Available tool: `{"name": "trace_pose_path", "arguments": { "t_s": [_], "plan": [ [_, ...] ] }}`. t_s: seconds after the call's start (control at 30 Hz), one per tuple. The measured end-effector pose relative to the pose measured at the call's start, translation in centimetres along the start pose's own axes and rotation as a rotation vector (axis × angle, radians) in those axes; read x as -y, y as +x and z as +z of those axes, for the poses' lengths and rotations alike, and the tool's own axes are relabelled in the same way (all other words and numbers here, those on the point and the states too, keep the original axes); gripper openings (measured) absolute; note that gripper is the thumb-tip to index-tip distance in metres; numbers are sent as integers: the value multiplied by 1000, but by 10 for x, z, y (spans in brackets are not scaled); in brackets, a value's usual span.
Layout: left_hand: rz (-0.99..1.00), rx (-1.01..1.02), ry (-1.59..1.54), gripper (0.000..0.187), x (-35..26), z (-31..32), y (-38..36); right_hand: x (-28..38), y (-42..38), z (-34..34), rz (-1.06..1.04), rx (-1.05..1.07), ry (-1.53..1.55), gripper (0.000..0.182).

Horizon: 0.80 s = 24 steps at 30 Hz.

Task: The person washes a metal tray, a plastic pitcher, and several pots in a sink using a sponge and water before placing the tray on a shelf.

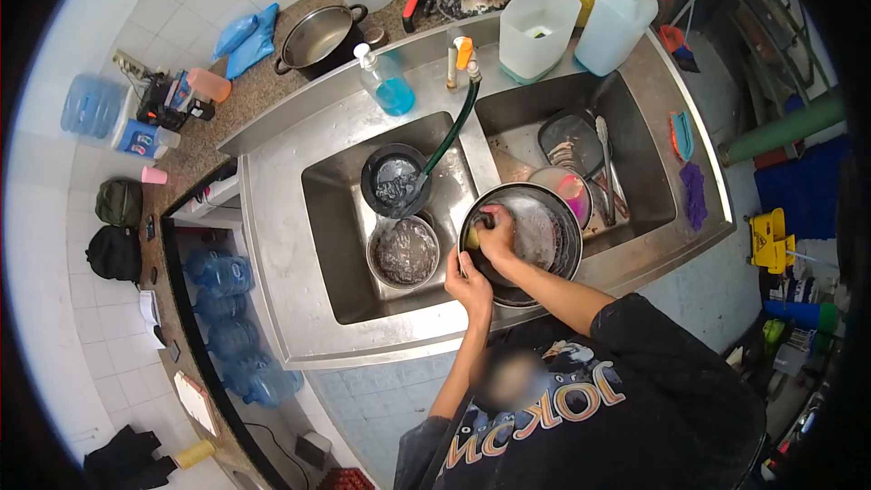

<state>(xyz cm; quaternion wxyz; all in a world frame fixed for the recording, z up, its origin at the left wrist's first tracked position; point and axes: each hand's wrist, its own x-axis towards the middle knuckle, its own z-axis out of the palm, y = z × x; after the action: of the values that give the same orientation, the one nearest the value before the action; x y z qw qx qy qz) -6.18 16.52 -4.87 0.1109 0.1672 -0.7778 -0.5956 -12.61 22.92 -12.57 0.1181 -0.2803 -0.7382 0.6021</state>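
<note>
A large dark round pan point(549, 218) rests tilted over the divider and front edge of the steel double sink point(290, 218). My left hand point(470, 286) grips the pan's near rim. My right hand point(497, 234) is inside the pan, pressed on its bottom and closed on a yellow-green sponge point(474, 238).
The left basin holds a dark pot point(396, 183) under a green hose point(449, 136) and a steel pot point(404, 252). The right basin holds a frying pan point(570, 138), a ladle point(606, 163) and a pink bowl point(572, 189). A blue soap bottle point(388, 82), a white bin point(538, 32) and a jug point(617, 23) stand behind.
</note>
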Motion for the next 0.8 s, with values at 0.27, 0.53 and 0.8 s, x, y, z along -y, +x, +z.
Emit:
{"name": "trace_pose_path", "arguments": {
  "t_s": [0.27,0.53,0.8],
  "plan": [
    [42,-78,31,25,0,0,12,27,40,-60,-1121,555,-1124,27],
    [-21,-188,88,22,21,-4,13,29,36,-83,-408,697,-1434,33],
    [48,-135,50,18,-10,2,7,14,-10,-75,-269,1125,-918,37]
  ]
}}
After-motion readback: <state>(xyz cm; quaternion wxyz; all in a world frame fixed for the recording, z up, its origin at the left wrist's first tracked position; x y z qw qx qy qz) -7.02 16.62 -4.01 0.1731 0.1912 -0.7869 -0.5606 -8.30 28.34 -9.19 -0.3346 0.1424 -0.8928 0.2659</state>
